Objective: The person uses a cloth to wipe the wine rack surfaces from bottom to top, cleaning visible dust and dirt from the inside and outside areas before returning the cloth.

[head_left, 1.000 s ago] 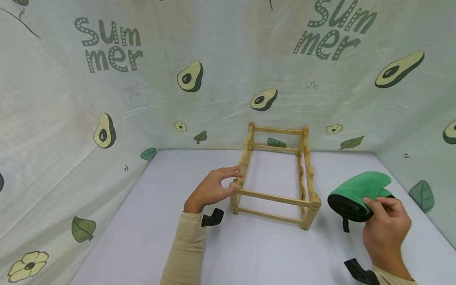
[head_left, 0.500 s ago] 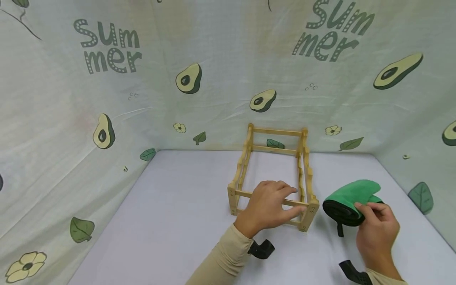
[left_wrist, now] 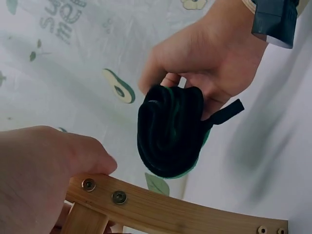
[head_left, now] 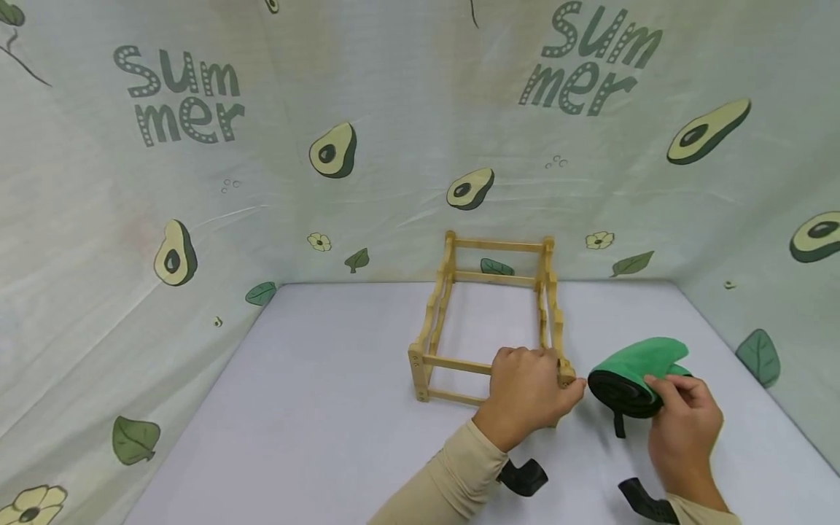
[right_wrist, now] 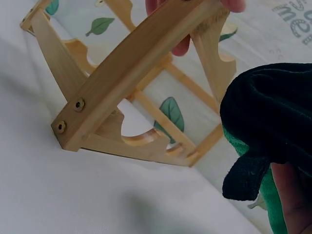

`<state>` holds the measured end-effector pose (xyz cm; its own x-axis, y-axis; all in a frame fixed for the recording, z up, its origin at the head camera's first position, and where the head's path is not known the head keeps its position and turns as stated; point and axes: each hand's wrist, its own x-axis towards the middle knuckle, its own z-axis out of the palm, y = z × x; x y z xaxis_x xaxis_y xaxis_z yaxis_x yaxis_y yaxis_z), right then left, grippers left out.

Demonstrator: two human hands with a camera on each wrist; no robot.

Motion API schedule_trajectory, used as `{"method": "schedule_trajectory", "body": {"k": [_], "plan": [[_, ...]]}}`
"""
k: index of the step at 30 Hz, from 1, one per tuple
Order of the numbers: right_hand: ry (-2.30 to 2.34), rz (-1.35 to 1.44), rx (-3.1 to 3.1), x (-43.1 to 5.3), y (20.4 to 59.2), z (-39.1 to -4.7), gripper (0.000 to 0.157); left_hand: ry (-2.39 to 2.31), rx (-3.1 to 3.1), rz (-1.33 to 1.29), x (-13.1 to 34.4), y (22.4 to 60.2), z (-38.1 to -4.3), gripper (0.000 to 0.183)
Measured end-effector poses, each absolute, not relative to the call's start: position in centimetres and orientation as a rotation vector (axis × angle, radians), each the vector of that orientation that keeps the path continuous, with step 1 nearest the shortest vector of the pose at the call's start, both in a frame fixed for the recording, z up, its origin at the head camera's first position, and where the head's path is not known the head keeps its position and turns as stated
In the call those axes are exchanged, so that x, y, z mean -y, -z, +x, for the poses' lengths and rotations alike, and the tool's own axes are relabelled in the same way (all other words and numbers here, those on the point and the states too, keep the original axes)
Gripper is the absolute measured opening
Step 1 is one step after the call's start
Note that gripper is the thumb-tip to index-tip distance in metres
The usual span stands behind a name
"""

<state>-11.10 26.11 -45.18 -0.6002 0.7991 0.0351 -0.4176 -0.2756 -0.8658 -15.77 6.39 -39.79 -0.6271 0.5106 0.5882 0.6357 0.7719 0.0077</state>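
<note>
A wooden rack [head_left: 453, 362] with notched side rails stands on the table in the head view. My left hand [head_left: 528, 390] grips its near right corner, and the palm covers part of the front rail. In the right wrist view, fingertips [right_wrist: 181, 47] of that hand show behind the rack's wooden end piece [right_wrist: 112, 73]. To the right of the rack, my right hand [head_left: 685, 430] pinches a rolled green cloth [head_left: 639, 361] with a dark inner side. A short black loop [left_wrist: 228, 112] sticks out of the roll in the left wrist view. The roll is held above the table.
A white table surface [head_left: 315, 408] lies under the rack. Behind it and at both sides hangs a pale sheet [head_left: 394, 95] printed with avocados, leaves and lettering. Black devices [head_left: 523, 477] are strapped at the wrists.
My left hand has moved right from the rack's left side to its near right corner and closed on it. My right hand still holds the rolled cloth, with little movement.
</note>
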Motion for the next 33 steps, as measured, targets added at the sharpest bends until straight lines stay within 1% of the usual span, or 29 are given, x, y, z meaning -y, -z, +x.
{"method": "schedule_trajectory", "body": {"k": [6,14,20,23,25,29,33], "plan": [[-1.959,-0.571,1.155,-26.8,45.4,-11.1,0.011,0.361,2.340,-0.889,-5.7,40.0,-15.4,0.050],[-1.997,-0.644,1.023,-28.9,45.5,-11.4,0.014,0.335,2.311,-1.055,-3.7,39.7,-14.5,0.044],[-2.040,-0.639,0.913,-30.0,45.7,-11.8,0.017,0.302,2.371,-1.231,-2.5,39.2,-14.7,0.016],[-2.054,-0.641,0.869,-30.3,45.8,-11.8,0.017,0.288,2.428,-1.306,-2.1,38.9,-15.0,0.021],[-2.063,-0.637,0.854,-30.5,45.9,-11.8,0.017,0.284,2.464,-1.344,-1.8,38.7,-15.1,0.029],[-2.042,-0.650,0.901,-30.7,46.0,-11.8,0.015,0.267,2.517,-1.391,-1.3,38.2,-15.4,0.038],[-2.012,-0.675,0.982,-30.8,46.1,-11.8,0.014,0.255,2.578,-1.423,-0.7,37.8,-15.8,0.040]]}}
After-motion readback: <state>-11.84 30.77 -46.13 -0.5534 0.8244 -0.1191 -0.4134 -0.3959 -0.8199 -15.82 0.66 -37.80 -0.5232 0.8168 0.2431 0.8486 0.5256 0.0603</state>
